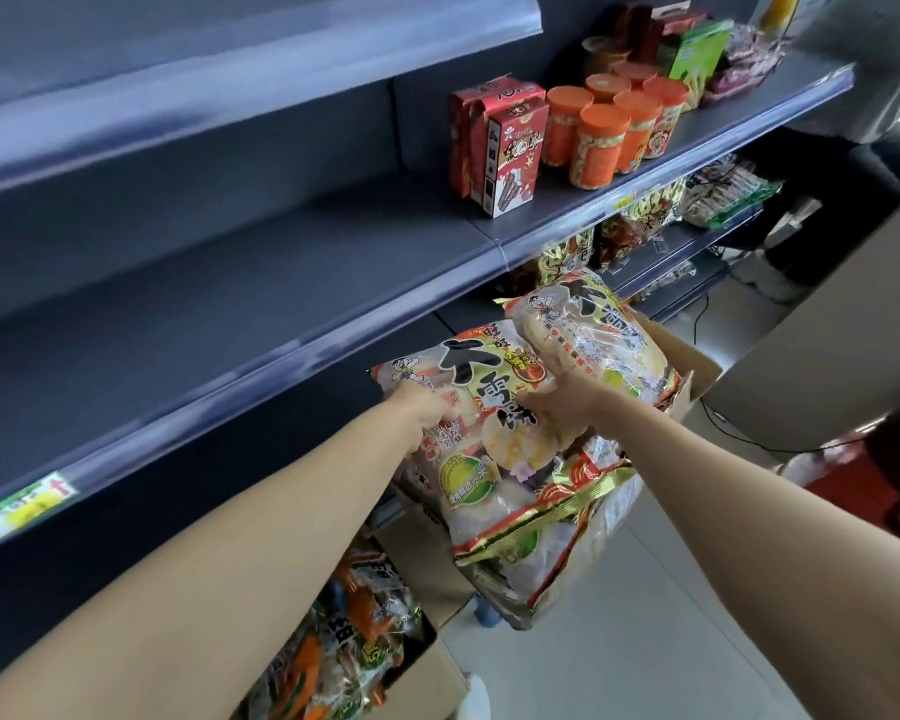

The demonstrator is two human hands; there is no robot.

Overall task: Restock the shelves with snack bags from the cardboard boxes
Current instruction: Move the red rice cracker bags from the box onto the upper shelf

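Note:
A large clear snack bag [489, 449] of pale round rice crackers, with red and gold trim and black characters, hangs in front of the lower shelf. My left hand [427, 407] grips its upper left part. My right hand [557, 402] grips its upper right part, just below a second, similar snack bag [588, 335] that lies above an open cardboard box [697, 371]. More such bags show beneath the held one. The dark grey shelf [230, 314] to the left of the bags is bare.
Red cartons [500, 142] and orange-lidded jars [604, 137] stand on the upper shelf at the right. A nearer cardboard box [427, 678] at the bottom holds orange snack packs [333, 662]. Pale tiled floor [645, 641] lies to the right, with a black cable across it.

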